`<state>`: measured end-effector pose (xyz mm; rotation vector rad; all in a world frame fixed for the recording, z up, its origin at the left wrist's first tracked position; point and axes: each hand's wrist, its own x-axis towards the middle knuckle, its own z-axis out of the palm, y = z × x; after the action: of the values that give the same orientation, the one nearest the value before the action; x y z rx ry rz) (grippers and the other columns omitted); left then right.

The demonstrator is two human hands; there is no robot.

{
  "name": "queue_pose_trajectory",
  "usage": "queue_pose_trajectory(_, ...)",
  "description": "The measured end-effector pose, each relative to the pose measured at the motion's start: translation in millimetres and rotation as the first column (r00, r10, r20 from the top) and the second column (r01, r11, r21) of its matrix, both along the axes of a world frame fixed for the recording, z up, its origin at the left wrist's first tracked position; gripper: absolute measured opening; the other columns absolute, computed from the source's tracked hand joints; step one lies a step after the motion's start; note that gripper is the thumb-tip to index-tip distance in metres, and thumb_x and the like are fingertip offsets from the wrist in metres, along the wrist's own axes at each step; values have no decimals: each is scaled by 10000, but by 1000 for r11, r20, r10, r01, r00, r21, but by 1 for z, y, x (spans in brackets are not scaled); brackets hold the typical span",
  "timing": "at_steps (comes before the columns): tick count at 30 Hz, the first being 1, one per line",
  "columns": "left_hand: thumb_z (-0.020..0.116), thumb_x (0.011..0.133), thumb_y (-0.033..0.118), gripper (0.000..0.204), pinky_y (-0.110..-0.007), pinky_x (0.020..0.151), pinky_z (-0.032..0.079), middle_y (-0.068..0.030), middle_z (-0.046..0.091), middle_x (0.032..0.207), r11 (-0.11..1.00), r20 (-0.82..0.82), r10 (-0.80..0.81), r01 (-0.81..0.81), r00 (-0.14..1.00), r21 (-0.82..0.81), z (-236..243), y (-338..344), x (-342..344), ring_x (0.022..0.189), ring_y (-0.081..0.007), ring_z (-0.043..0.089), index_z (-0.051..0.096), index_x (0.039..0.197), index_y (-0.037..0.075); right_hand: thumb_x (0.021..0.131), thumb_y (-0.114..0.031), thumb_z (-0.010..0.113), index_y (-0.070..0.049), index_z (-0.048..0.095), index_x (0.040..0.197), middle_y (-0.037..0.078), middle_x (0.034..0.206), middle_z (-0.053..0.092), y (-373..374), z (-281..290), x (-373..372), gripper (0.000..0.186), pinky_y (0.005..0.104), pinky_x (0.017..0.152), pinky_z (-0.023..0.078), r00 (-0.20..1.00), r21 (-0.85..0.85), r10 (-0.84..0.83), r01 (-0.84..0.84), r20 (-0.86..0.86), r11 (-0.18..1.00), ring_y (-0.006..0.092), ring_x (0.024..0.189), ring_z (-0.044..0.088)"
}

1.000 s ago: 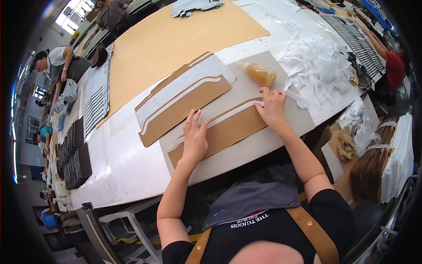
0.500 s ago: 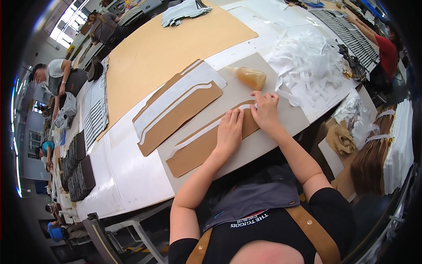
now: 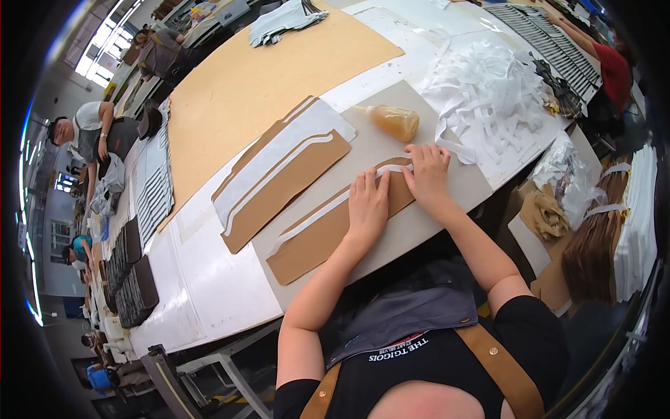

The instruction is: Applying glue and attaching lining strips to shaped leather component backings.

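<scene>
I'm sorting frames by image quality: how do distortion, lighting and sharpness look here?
Head view: strong fisheye, the table edges bow and black corners ring the frame; windows at upper left blow out to glare; light is even, with soft shadows under the left hand and right hand on the brown panel; the centre is sharp.

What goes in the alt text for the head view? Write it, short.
Both hands, left hand and right hand, press flat on a brown cardboard piece edged with a white strip, lying on a grey board. An amber bottle lies beyond, beside a heap of white strips.
</scene>
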<state>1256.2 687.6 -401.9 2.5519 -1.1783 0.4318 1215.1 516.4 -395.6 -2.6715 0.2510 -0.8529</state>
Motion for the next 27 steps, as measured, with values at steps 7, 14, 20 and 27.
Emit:
queue_pose_trajectory(7,592,870,35,533,-452,1083,436,-139,537,1402,997,-13,-76,76,997,-9,1,-4,1,1304,-336,497,604,1403,52,853,-105,765,-138,739,1035,18,999,591,-11,-3,-31,186,440,978,332,999,-34,45,-44,26,998,222,1035,548)
queue_pose_trajectory(14,593,883,84,527,-438,1098,424,-152,534,1412,996,21,-87,86,996,38,4,-8,-5,1299,-321,500,589,1405,10,859,-108,761,-144,756,1039,11,982,587,-10,-6,-36,183,434,971,337,998,-60,47,-45,30,997,219,1017,546)
queue_pose_trajectory(20,574,897,80,528,-453,1130,405,-170,531,1476,991,2,-132,132,991,10,-3,-9,-2,1347,-332,490,581,1420,16,863,-105,755,-137,756,1052,20,986,588,-8,-2,-37,192,428,968,341,999,-45,38,-36,31,998,217,1021,549)
queue_pose_trajectory(27,574,903,83,533,-456,1131,407,-154,544,1471,992,-17,-127,127,992,2,-3,-15,-5,1352,-322,495,576,1434,38,888,-109,731,-134,750,1101,27,989,586,-7,-1,-37,215,430,972,343,999,-61,42,-41,13,997,221,1020,554)
